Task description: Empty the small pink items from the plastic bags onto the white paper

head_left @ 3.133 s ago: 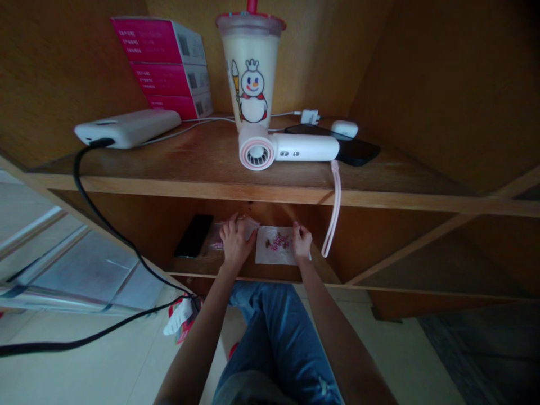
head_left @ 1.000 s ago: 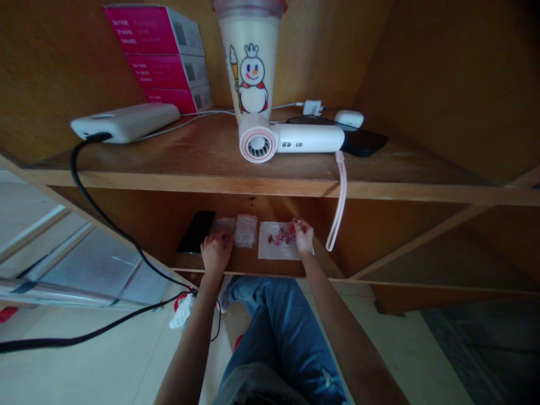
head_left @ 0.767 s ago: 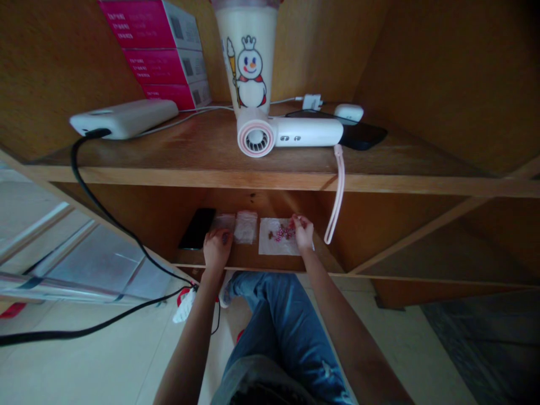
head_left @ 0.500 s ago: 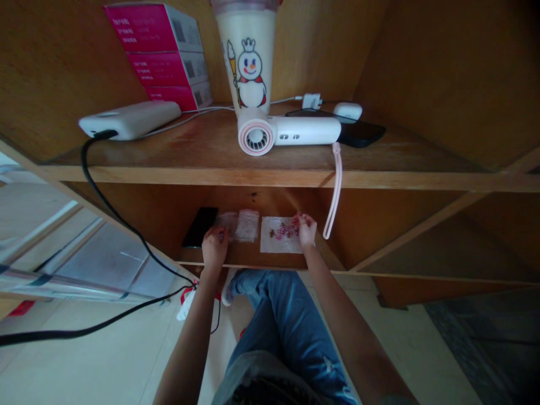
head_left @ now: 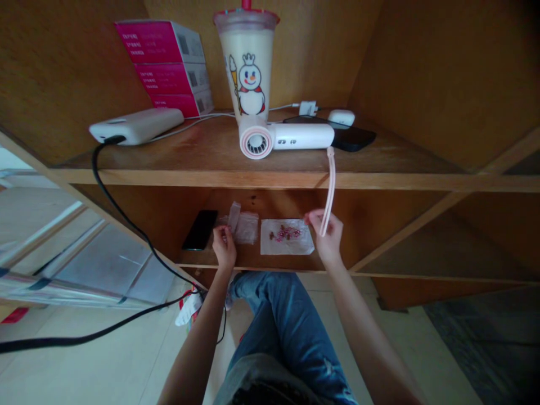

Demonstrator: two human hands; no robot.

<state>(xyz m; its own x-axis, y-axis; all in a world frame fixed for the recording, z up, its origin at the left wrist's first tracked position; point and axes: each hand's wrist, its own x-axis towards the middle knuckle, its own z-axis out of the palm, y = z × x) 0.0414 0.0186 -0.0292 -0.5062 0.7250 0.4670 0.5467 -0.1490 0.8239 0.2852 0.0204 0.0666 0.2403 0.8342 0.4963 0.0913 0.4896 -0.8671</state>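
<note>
My left hand (head_left: 224, 246) is closed on a small clear plastic bag (head_left: 233, 216), which stands raised from the lower shelf. Beside it lies a pile of similar clear bags (head_left: 247, 229). On the right, my right hand (head_left: 328, 230) hovers past the edge of a white sheet (head_left: 272, 248), thumb and fingertips together; whatever they pinch is too small to make out, and a pink strap partly covers the hand. Small pink and brownish beads or charms (head_left: 287, 232) are heaped on the sheet. A black phone (head_left: 200, 230) lies left of my left hand.
Above sit a white hand fan (head_left: 301, 136) with a dangling pink strap (head_left: 328, 194), a drink cup (head_left: 248, 67), stacked pink boxes (head_left: 164, 79), a white power bank (head_left: 139, 125) with a black cable (head_left: 139, 233), and a dark phone (head_left: 356, 138). The shelf edge (head_left: 202, 178) overhangs my hands.
My right hand has moved right, off the beads and away from the sheet. My left hand has shifted slightly right and now holds up a clear bag. The view has tilted slightly upward.
</note>
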